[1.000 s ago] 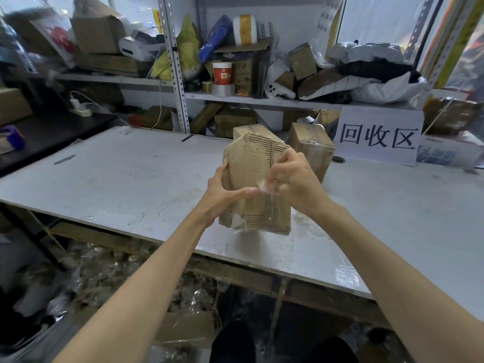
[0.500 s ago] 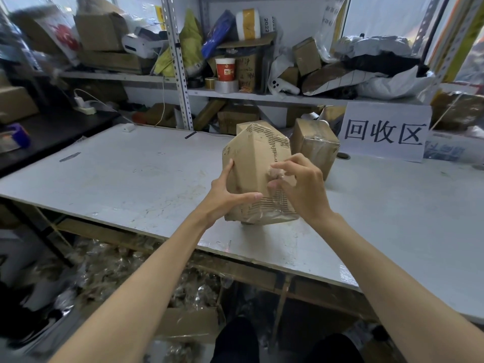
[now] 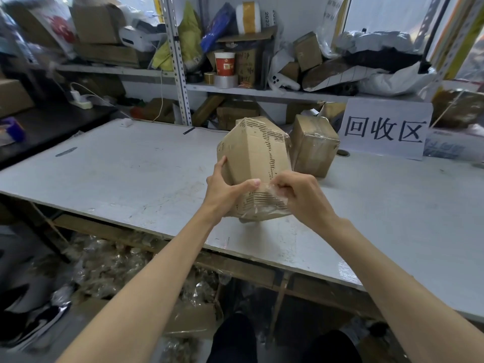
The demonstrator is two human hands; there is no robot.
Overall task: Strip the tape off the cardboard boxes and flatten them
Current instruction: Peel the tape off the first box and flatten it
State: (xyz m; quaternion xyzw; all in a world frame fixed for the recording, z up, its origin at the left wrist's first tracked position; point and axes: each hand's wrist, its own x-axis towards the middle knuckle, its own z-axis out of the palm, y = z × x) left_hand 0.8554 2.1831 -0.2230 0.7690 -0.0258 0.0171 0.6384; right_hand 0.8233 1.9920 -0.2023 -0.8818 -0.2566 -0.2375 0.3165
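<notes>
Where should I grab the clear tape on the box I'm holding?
Probably pinch the tape at its lifted end, low on the near side of the box, from the right, where your right hand sits. It stands free there, and your left hand braces the left side.

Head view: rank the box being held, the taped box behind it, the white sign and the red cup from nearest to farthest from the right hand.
1. Held box: the right hand pinches clear tape at its lower corner.
2. Taped box: on the table, just behind.
3. White sign: table's back edge, to the right.
4. Red cup: on the shelf, farthest.
</notes>
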